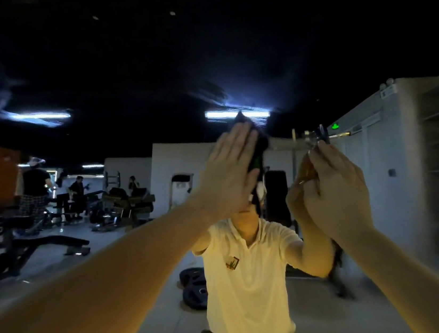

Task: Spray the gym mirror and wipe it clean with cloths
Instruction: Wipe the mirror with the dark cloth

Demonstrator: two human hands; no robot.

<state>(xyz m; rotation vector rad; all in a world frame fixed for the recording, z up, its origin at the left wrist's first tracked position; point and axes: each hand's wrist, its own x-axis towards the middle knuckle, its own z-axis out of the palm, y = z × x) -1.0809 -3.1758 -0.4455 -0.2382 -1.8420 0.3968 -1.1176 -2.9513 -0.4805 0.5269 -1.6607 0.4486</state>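
Left hand (229,177), fingers straight and together, presses a dark cloth (255,136) on the mirror (143,64) (streaky smears around reflected lights (236,114)); right hand (337,192) curls its fingers round a spray bottle (317,136).

A dim gym: weight benches (52,241) and stacked weight plates (194,289) on the floor, reflected in a wall mirror (116,68).

Cloth (253,131) betw. L grip (229,176) & mirror (116,68); spray bottle (319,135) in R grip (336,190), right of cloth
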